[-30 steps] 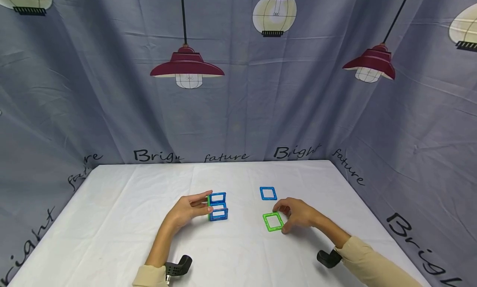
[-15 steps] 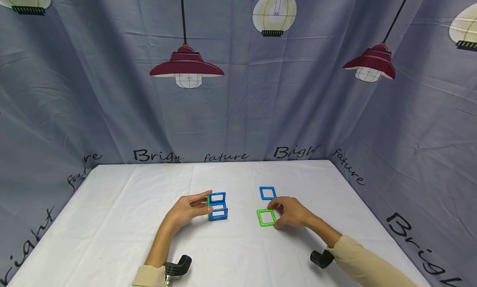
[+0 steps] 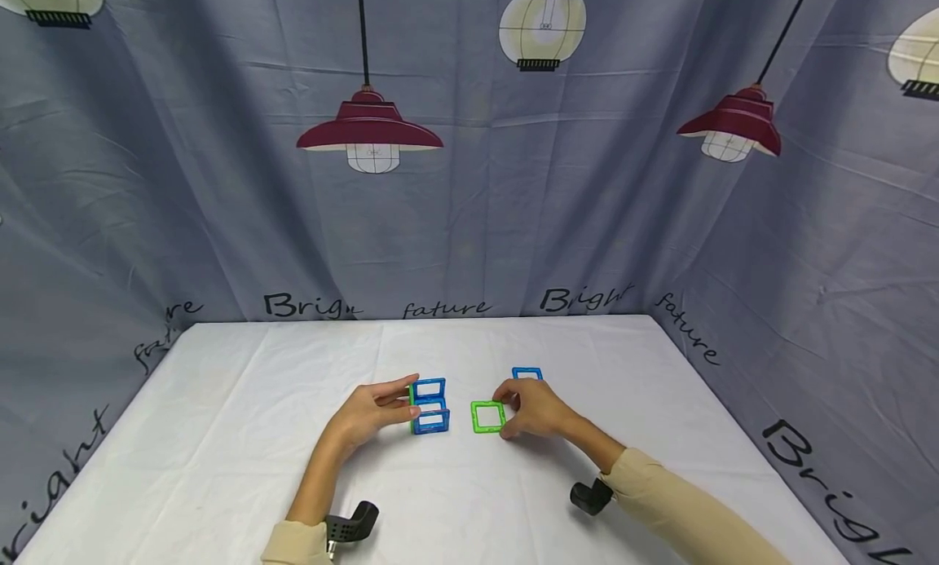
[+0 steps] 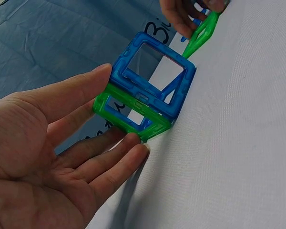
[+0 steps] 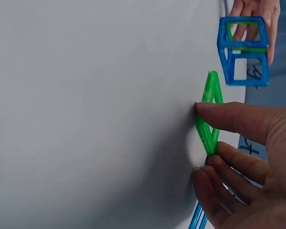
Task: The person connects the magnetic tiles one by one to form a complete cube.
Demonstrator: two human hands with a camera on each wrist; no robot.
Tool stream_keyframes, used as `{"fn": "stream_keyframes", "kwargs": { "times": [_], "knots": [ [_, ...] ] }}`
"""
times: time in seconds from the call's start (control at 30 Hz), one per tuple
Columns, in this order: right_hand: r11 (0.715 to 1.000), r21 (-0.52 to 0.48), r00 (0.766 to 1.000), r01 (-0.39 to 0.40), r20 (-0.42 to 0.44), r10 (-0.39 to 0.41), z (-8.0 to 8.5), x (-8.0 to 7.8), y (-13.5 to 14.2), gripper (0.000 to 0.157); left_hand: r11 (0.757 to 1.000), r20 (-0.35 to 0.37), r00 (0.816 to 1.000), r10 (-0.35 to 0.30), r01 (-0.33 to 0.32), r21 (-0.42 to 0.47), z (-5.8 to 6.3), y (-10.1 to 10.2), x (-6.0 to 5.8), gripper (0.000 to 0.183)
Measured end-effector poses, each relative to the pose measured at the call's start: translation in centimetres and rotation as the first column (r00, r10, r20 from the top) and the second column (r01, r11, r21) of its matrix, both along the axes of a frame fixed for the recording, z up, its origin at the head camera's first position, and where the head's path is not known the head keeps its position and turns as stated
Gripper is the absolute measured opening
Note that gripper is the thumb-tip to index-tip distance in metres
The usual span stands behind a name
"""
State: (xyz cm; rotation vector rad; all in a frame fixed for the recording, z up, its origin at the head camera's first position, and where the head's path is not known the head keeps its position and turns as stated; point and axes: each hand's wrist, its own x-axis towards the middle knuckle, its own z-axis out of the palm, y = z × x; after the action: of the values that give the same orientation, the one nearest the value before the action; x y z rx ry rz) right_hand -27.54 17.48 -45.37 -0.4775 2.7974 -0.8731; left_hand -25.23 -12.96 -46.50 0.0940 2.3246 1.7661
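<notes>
On the left of the head view, my left hand (image 3: 370, 414) grips a small box-like assembly of square magnetic tiles, thumb and fingers at opposite edges of its green side tile (image 4: 126, 98). Blue tiles (image 3: 431, 430) stand out from that green side, with one joining them across the middle. My right hand (image 3: 539, 406) pinches a loose green magnetic tile (image 3: 474, 417) by its right edge, thumb on the near corner, fingers on the far one. In the right wrist view this tile (image 5: 208, 88) is seen nearly edge-on, low over the cloth, a short gap from the assembly.
Behind my right hand lies a single blue tile (image 3: 526, 370), partly covered by the fingers. A white cloth (image 3: 220, 434) covers the table, and a grey-blue printed curtain (image 3: 455, 222) encloses its back and sides. Black wrist devices (image 3: 352, 523) sit on both forearms.
My right hand has moved left with the green tile toward the blue assembly, squaring the tile up and now overlapping the loose blue tile. My left hand has stayed in place.
</notes>
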Motion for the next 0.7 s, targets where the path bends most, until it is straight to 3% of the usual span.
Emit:
{"fn": "stream_keyframes", "kwargs": {
  "times": [0.3,0.7],
  "knots": [
    [1.000,0.009,1.000,0.003,0.019,-0.004,0.2,-0.6,-3.1,0.049,1.000,-0.002,1.000,0.002,-0.002,0.004,0.0,-0.1,-0.1,0.058],
    [1.000,0.019,1.000,0.000,0.023,0.000,0.2,-1.2,-4.3,0.049,1.000,0.000,1.000,-0.001,0.001,0.009,0.0,0.0,-0.1,0.057]
  ]
}}
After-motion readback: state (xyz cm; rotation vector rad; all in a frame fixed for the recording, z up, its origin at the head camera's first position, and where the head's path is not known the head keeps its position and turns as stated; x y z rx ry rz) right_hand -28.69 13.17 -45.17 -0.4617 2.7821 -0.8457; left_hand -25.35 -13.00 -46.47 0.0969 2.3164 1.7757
